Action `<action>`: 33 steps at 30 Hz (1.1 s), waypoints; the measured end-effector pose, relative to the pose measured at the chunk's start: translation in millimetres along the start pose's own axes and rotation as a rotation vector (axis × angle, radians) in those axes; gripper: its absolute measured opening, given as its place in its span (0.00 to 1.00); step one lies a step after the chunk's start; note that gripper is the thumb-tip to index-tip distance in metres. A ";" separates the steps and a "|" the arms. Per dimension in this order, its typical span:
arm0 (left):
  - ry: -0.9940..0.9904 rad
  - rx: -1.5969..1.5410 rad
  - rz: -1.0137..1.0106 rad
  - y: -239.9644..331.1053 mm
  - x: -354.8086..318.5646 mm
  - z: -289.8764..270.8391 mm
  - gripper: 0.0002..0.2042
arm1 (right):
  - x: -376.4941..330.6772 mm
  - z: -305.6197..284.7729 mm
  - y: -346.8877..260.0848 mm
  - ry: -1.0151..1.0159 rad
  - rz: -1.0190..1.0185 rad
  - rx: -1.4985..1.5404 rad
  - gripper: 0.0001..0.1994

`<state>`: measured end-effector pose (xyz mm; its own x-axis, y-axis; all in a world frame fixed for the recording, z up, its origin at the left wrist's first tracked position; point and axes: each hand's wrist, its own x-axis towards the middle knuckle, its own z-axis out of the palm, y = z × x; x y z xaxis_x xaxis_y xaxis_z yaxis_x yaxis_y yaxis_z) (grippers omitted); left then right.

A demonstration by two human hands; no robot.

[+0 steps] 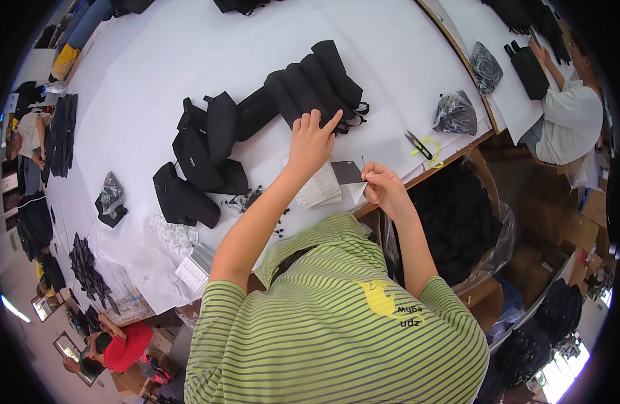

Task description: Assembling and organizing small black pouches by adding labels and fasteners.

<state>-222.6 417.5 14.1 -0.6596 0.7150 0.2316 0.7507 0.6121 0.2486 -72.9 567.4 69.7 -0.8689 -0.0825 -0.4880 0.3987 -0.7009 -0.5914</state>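
My left hand [311, 141] reaches out with fingers spread, its fingertips at the near edge of a row of overlapping black fabric pieces [310, 84]. It holds nothing that I can see. Close to my body, my right hand [385, 188] is closed in a pinch on a thin, dark, pin-like piece [362, 161] that sticks up from the fingers. Beside that hand lies a dark grey card [346, 172], next to a stack of white printed tags [320, 188]. Black loops [354, 121] hang from the fabric row's right end. Further left lie more black fabric pouches [195, 158].
Yellow-handled thread snips [418, 145] and a plastic-wrapped black bundle [456, 113] lie to the right on the white table [391, 40]. Small black parts [246, 200] are scattered left. A lined box of black goods [451, 222] stands below the edge. Other people work nearby.
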 end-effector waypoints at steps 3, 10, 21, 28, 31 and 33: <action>-0.008 -0.054 0.042 -3.4 0.5 -3.0 0.25 | 5.8 2.7 1.7 0.011 0.015 -0.007 0.06; 0.056 -0.124 0.012 -0.4 1.4 2.2 0.18 | 18.2 10.0 2.5 -0.054 0.065 -0.039 0.06; 0.084 -0.307 -0.048 0.8 11.4 3.6 0.10 | 20.1 -6.3 2.6 -0.080 0.099 -0.013 0.06; 0.187 -0.353 -0.067 -8.2 50.4 10.6 0.14 | 63.6 -98.4 43.7 -0.222 0.066 0.355 0.06; 0.131 -0.364 -0.122 -15.1 54.7 12.2 0.13 | 76.1 -109.3 59.7 -0.273 0.129 0.435 0.06; 0.112 -0.356 -0.115 -18.6 54.9 13.3 0.11 | 77.6 -114.9 64.2 -0.353 0.195 0.453 0.06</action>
<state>-272.3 449.9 9.7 -0.7537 0.5949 0.2794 0.6247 0.5165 0.5857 -81.1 597.4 -80.0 -0.8681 -0.4157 -0.2714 0.4633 -0.8747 -0.1421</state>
